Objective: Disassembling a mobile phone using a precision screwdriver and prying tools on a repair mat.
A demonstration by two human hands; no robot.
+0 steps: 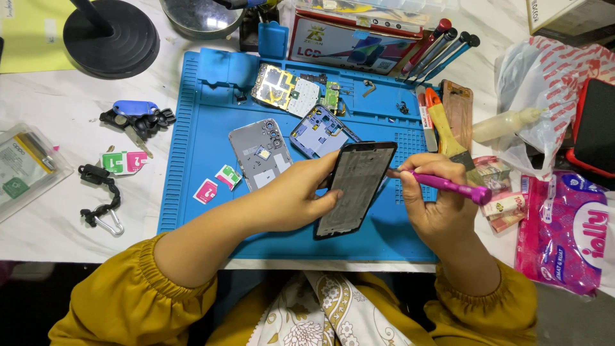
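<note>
Gripping a black rectangular phone frame (355, 187) by its long left edge, the left hand (296, 197) has its fingers curled onto the edge and its thumb under it, holding the frame tilted above the blue silicone repair mat (192, 160). The right hand (434, 200) is closed around a slim purple metal screwdriver (442, 184), whose tip meets the frame's right edge near the top.

On the mat behind the frame lie a grey plastic phone back cover (258, 154) with camera rings, a bluish inner mid-frame (318, 133) just beside it, and a green and gold circuit board (285, 88) further back. Two small pink and green SIM card holders (216, 184) rest near the mat's left edge.

To the right of the mat sit a yellow-handled brush (447, 131), a row of red and blue screwdrivers (442, 45) and a pink soft tissue pack (564, 234). On the white marble bench (51, 205) to the left are a bunch of keys with a blue fob (136, 115) and a black cord with a carabiner (102, 198).
</note>
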